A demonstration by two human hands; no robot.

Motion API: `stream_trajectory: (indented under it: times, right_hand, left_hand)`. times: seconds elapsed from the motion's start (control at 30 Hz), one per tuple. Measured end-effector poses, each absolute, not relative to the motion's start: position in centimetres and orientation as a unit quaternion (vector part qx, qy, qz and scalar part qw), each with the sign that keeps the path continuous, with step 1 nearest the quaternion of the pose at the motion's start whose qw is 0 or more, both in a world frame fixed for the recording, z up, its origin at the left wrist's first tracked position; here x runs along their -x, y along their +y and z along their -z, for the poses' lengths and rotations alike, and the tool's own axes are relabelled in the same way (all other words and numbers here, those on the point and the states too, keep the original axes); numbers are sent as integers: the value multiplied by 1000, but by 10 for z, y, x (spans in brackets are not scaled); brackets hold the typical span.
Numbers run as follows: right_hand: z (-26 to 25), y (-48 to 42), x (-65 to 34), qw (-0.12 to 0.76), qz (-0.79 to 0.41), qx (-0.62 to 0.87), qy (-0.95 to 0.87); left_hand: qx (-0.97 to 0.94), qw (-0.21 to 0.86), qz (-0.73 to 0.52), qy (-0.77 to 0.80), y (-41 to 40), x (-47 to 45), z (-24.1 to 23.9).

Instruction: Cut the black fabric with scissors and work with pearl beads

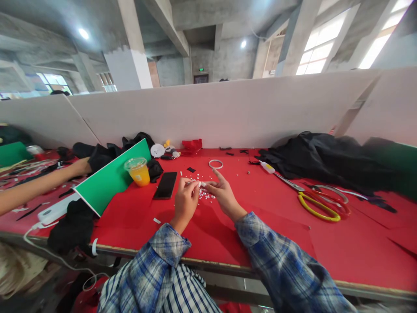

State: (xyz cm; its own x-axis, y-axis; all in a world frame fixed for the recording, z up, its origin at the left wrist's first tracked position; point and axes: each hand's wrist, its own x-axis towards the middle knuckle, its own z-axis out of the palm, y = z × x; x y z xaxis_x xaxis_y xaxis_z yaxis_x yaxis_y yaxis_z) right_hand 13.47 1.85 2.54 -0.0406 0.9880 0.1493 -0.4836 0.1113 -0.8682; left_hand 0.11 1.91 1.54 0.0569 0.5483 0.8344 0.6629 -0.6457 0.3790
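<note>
Mid red tabletop (228, 248), left hand (185, 203) and right hand (225, 198) meet, fingertips pinched together on a tiny white bead (201, 184). It looks light, hard and likely slippery, best nipped between fingertips.

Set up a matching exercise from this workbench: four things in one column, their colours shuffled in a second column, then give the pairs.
Things:
1. phone
2. drink in the cup
3. leaning board
4. scattered small pieces

Colours:
a. green
b. white
c. black
d. orange

Pairs: 1-c, 2-d, 3-a, 4-b
</note>
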Motion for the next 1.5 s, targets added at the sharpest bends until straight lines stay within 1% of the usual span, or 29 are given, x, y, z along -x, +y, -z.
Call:
stream_trajectory:
  times: [0.13,0.23,0.4,0.67,0.8,0.9,1.03,1.17,1.3,1.5]
  right_hand:
    - [-22,19,-134,620,-618,301,-378]
    - [-20,21,-134,624,-619,302,-370]
    - [-17,27,-136,643,-578,313,-393]
    - [-9,31,-136,634,-530,353,-438]
    - [-4,34,-136,628,-511,364,-460]
    - [1,36,-134,620,-469,365,-512]
    - [6,36,-130,613,-400,360,-578]
    - [8,34,-127,603,-388,362,-596]
    - [7,33,-126,606,-404,351,-589]
    - [3,32,-127,601,-449,349,-561]
  left_hand:
    - [723,84,537,-426,16,-4,-12]
    - [740,66,525,-415,17,-5,-10]
    - [766,8,487,-419,19,-4,-6]
    - [790,-37,432,-433,17,-6,-5]
    - [790,-40,415,-449,13,-8,-8]
    - [788,-33,402,-465,14,-2,-11]
    - [784,-25,416,-460,19,7,-12]
    - [779,-30,430,-456,24,10,-8]
    - [747,-78,476,-457,29,8,-4]
    - [634,-229,557,-486,29,-1,-5]
